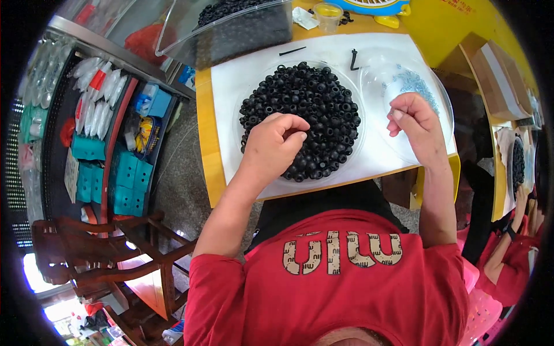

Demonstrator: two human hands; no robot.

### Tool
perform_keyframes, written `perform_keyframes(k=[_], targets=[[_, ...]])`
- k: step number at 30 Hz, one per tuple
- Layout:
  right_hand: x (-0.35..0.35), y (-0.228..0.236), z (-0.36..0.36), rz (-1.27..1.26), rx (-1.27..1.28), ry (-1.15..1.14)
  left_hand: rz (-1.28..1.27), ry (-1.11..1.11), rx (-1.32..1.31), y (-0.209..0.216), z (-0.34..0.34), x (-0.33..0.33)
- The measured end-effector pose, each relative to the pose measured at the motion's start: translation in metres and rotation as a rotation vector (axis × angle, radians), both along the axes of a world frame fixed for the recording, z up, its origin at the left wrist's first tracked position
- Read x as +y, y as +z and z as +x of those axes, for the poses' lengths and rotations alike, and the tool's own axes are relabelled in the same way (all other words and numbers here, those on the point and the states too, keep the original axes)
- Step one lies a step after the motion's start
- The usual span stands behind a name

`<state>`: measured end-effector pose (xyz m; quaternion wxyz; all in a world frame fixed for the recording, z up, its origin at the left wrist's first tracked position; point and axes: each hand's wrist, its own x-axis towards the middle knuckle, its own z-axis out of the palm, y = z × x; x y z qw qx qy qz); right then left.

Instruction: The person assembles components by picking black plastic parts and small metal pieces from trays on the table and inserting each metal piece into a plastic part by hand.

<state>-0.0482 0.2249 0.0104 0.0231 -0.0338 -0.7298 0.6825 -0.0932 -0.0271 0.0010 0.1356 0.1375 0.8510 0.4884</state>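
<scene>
Both hands over round dishes on the worktop (208, 141).
Left hand (270, 144) is at the near-left of the heaped black ring-shaped parts (311, 95), in the clear dish mid-worktop; thumb and forefinger curl toward each other, any grip undetermined. Right hand (420, 122) is above the second dish (376, 134), by the right edge, near pale blue pieces (412, 79); fingertips gathered, contents undetermined. Clear bin (248, 43) stands at the far-left corner.

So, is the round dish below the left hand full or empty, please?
Full: small black pieces cover nearly all of the round dish, leaving only a clear margin around the heap.
</scene>
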Motion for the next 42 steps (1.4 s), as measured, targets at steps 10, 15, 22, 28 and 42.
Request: perform_keyframes(k=[10,15,22,28,42], targets=[[-0.005,-0.008,0.005,-0.047,-0.044,0.086,-0.403,-0.189,0.499,0.001,0.0,0.023],[-0.007,-0.007,0.008,-0.044,-0.05,0.101,-0.435,-0.212,0.503,-0.003,-0.007,0.031],[-0.016,-0.012,0.007,-0.154,-0.05,0.137,-0.373,-0.197,0.364,0.003,-0.008,0.029],[-0.039,-0.008,0.004,-0.16,0.027,0.172,0.652,0.038,-0.463,-0.001,-0.004,0.011],[-0.078,-0.013,-0.001,-0.004,0.144,0.171,0.724,0.031,-0.336,-0.008,0.018,0.004]])
